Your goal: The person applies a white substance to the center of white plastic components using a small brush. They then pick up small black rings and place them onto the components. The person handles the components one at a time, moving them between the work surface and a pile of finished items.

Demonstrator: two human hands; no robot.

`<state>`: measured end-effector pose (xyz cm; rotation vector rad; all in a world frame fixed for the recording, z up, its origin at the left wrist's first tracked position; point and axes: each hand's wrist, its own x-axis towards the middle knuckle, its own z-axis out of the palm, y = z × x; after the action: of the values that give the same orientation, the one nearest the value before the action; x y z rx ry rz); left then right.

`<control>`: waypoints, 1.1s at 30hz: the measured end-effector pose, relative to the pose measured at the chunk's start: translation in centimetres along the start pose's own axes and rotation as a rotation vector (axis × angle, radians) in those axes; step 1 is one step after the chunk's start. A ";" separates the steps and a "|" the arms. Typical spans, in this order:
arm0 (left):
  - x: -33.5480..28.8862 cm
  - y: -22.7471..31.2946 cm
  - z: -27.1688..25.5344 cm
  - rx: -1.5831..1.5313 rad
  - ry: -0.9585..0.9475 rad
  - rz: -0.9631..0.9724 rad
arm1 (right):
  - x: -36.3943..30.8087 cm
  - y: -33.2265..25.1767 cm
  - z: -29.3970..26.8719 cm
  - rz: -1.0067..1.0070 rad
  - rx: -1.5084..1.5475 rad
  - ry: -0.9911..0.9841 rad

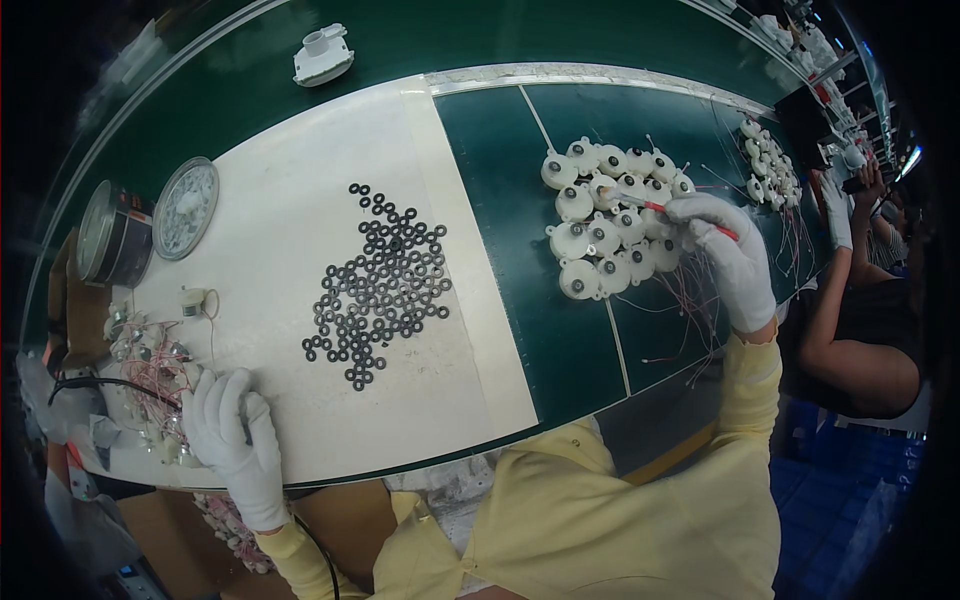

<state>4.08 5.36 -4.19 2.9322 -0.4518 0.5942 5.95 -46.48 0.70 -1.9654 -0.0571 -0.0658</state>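
Note:
My right hand (728, 250), in a white glove, is closed around a red-handled brush (655, 206). The brush's tip rests on or just over one of several white round housings (575, 204) grouped on the green part of the table. Most of these carry a black ring at the centre, and thin wires trail from the group toward me. At the left, my gloved left hand (232, 430) lies beside a heap of small motors with pinkish wires (150, 365). Its fingers are apart and slightly bent, with nothing seen in them.
Many black rings (385, 270) are spread over the white sheet (420, 380). A tin (115, 235) and a round lid (187, 208) with whitish residue stand far left. A black cable (100, 382) runs to my left hand. Another person (850, 330) works at the right, near more white housings (768, 165).

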 end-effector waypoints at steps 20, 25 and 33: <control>-0.1 0.0 0.0 -0.004 -0.005 -0.006 | 1.8 1.4 -0.5 0.056 -0.004 0.160; -0.1 0.0 0.0 -0.014 0.001 -0.005 | 1.0 1.0 -1.2 0.086 -0.012 0.174; 0.0 -0.2 0.1 -0.009 0.005 0.013 | 2.0 1.3 -0.8 0.051 -0.002 0.132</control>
<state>4.16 5.55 -4.29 2.9212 -0.4714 0.5998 8.06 -47.72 -0.04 -1.9588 0.0801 -0.1622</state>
